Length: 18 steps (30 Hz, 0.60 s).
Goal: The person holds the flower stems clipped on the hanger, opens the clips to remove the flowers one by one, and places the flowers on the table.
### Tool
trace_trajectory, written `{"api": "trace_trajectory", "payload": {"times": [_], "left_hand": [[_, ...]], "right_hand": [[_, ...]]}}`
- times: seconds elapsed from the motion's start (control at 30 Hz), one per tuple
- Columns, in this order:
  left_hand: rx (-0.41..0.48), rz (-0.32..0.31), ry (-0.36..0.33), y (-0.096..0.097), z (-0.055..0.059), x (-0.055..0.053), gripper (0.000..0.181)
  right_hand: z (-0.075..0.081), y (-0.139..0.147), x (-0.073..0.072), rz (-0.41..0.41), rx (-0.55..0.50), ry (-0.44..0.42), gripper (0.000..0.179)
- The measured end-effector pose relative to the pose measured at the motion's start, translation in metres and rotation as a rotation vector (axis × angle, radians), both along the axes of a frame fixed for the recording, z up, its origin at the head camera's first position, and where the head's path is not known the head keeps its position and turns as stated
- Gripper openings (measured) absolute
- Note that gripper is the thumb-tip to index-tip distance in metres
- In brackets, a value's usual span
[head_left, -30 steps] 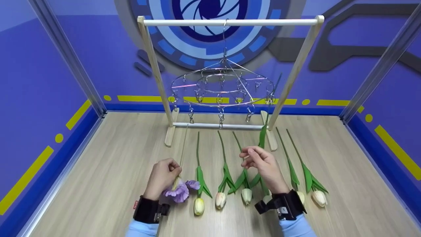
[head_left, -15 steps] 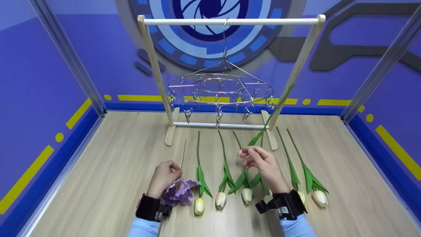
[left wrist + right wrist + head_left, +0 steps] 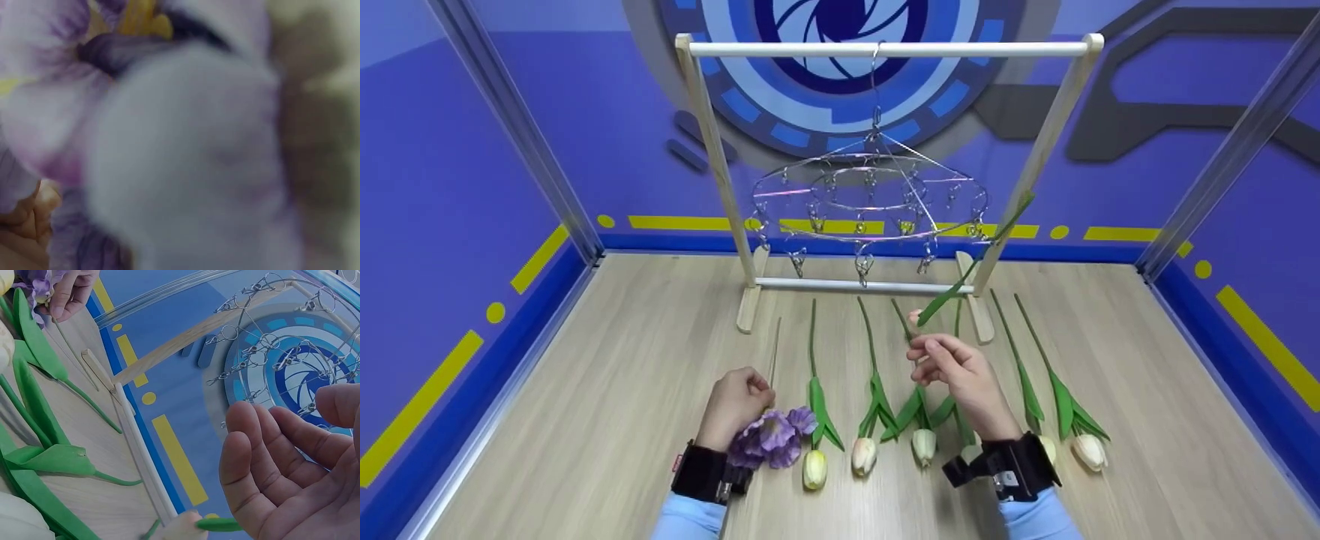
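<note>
In the head view my left hand (image 3: 737,401) pinches the thin stem of a purple artificial flower (image 3: 775,435) just above its ruffled petals, low over the table. Blurred purple petals (image 3: 185,146) fill most of the left wrist view. My right hand (image 3: 960,375) is raised with loosely bent fingers and holds nothing, as the right wrist view shows between thumb and fingers. Just beyond its fingertips a tulip (image 3: 937,304) hangs tilted from the right side of a round metal clip hanger (image 3: 870,206), its pale pink head (image 3: 915,317) lowest.
A wooden rack (image 3: 885,50) carries the hanger, with several clips dangling. Along the table lie several tulips, among them a yellow one (image 3: 814,470), a pinkish one (image 3: 864,456), a greenish one (image 3: 924,447) and a cream one (image 3: 1087,452). Blue-purple walls enclose the table.
The hanging tulip has swung from nearly upright to a slant, its head now showing beyond my right fingers. The hanger sways. The purple flower has turned in my left hand, its stem dropping lower.
</note>
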State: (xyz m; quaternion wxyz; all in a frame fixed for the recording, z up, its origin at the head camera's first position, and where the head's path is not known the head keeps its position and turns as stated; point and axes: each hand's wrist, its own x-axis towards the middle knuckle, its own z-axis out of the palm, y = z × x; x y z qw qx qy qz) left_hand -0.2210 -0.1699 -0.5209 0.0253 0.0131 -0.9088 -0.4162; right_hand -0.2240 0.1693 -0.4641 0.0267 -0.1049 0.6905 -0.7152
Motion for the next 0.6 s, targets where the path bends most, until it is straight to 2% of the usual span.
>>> {"api": "trace_trajectory", "payload": {"times": [0.1,0.33,0.6], "left_hand": [[-0.016,-0.014,0.010,0.000,0.002,0.002,0.008],[-0.016,-0.043,-0.019,-0.004,0.009,0.005,0.005],[-0.034,-0.045,0.020,-0.007,0.023,0.010,0.005]], "right_hand": [[0.000,0.000,0.000,0.000,0.004,0.005,0.033],[0.000,0.002,-0.001,-0.001,0.009,0.008,0.034],[0.000,0.005,-0.004,-0.015,0.022,0.001,0.030]]}}
